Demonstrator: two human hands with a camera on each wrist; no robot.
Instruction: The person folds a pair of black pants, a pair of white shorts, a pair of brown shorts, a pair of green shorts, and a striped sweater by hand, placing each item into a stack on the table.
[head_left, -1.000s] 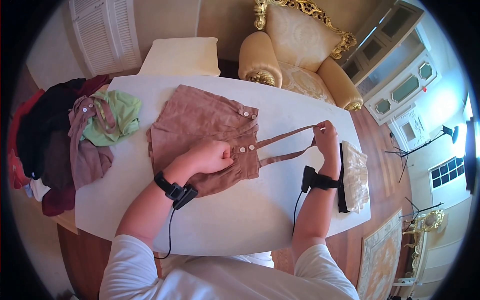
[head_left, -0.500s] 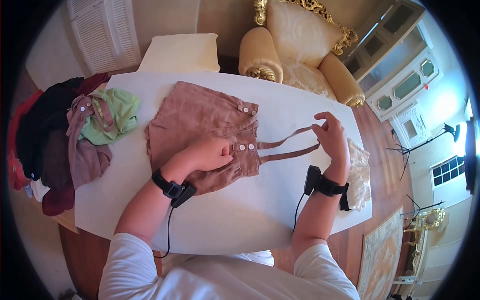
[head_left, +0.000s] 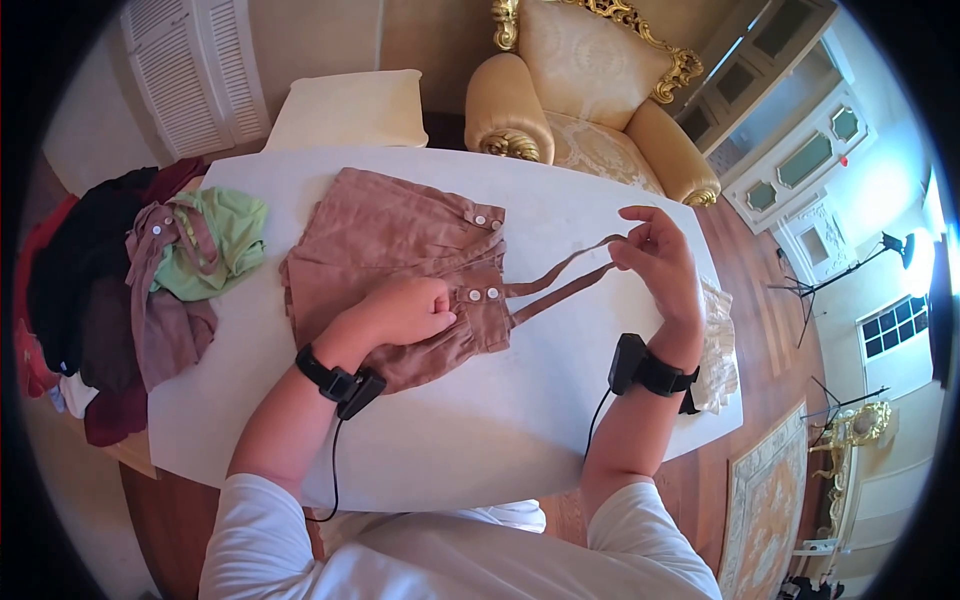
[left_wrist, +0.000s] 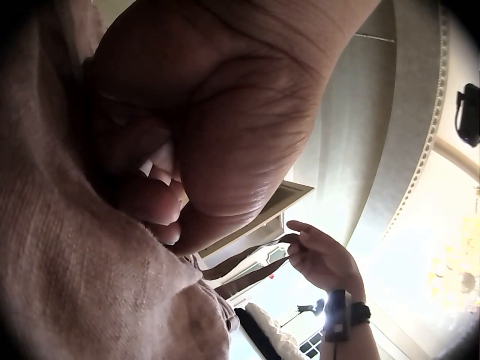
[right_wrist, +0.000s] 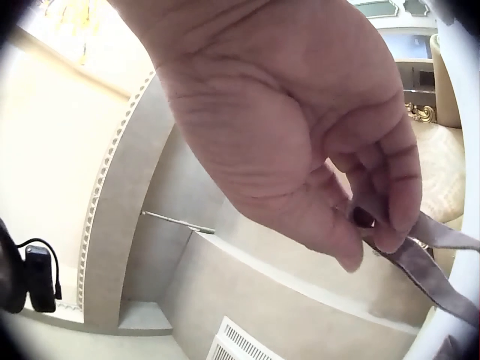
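Note:
Brown suspender shorts (head_left: 365, 225) with white buttons lie on the white table (head_left: 540, 420), waistband toward the right. My left hand (head_left: 405, 310) is on the front of the shorts beside the waistband buttons, its fingers curled down at the cloth. In the left wrist view, thumb and fingertips sit close together at the fabric, which partly hides them. To the right, my right hand (head_left: 655, 260) pinches the ends of the two straps (head_left: 560, 290) between thumb and fingers, raised above the table. The index finger sticks out, and the straps sag slightly.
A clothes pile (head_left: 85, 270), with a green garment (head_left: 225, 240) on top, fills the left end. Cream ruffled clothing (head_left: 718, 350) lies at the right edge, partly behind my right forearm. Beyond the table stand a cream stool (head_left: 350, 108) and a gold armchair (head_left: 590, 90).
My right hand has turned and spread its index finger while keeping the straps, moving slightly back toward the shorts; the straps have slackened. The left hand stays on the shorts.

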